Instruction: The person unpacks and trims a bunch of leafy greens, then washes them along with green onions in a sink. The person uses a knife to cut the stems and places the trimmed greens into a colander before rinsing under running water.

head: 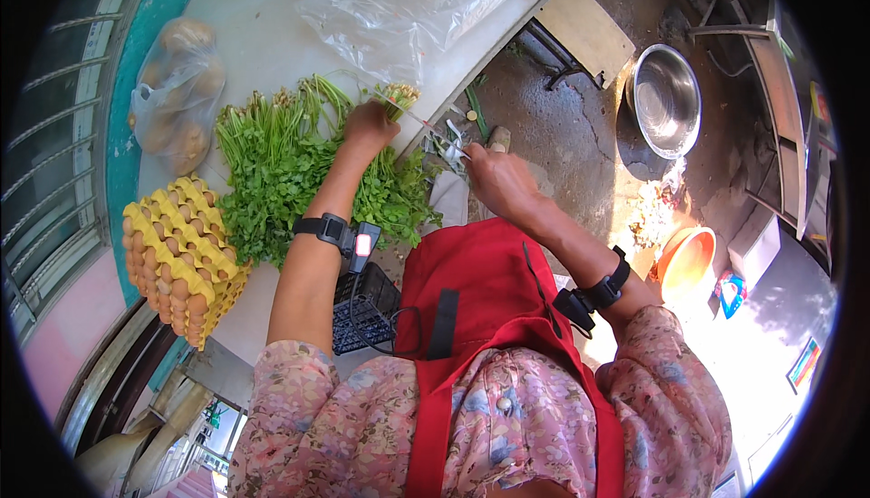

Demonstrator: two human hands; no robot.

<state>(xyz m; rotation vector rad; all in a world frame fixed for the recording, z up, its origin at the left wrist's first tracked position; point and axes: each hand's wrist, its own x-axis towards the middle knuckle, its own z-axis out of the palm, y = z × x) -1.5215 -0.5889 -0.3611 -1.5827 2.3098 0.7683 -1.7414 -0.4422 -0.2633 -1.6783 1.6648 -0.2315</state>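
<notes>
My left hand point(370, 125) grips a bunch of leafy green herbs, likely cilantro, near its stem ends point(402, 95) at the table's edge. In my right hand point(499, 175) is a knife point(425, 124), its thin blade reaching across to those stem ends beside my left fingers. A large heap of the same herbs point(272, 172) lies on the pale table point(251, 15) to the left of the held bunch, stems towards the far side. Leaves of the bunch hang below my left hand, near the red apron point(469, 280). My right fingers hide the knife's handle.
Stacked yellow egg trays point(183, 246) and a plastic bag of round, brownish produce point(180, 90) stand at the left. A clear plastic sheet or bag point(421, 8) covers part of the table. Trimmings point(452, 141), a metal basin point(666, 100), an orange basin point(688, 263) and a black crate point(367, 308) are lower down.
</notes>
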